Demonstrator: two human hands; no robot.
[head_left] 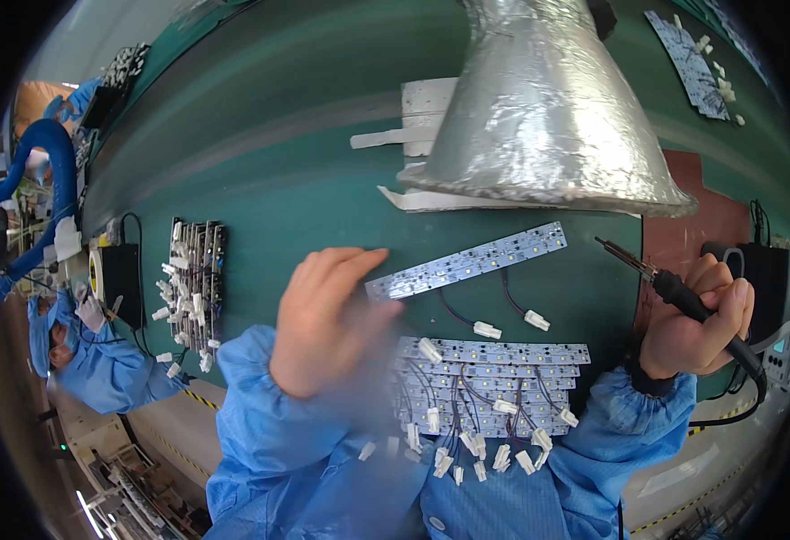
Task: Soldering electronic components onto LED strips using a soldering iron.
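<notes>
My right hand (696, 328) is closed around the black handle of a soldering iron (674, 286). The iron's metal tip points up and left, just off the right end of a narrow LED circuit board (476, 259). That board lies at a slant on the green work mat, with two wired white connectors (487, 330) below it. At its left end, my left hand (327, 310) has thumb and forefinger spread on either side, and no grip shows. Nearer to me lies a stack of similar LED boards (494, 360), their wires and white connectors hanging toward my lap.
A foil-covered hood (557, 117) stands beyond the slanted board. More boards with connectors stand in a row (198, 279) at the left, others (690, 67) at far right. A reddish-brown mat (683, 198) lies beneath the iron's side. A co-worker (98, 351) in blue sits at left.
</notes>
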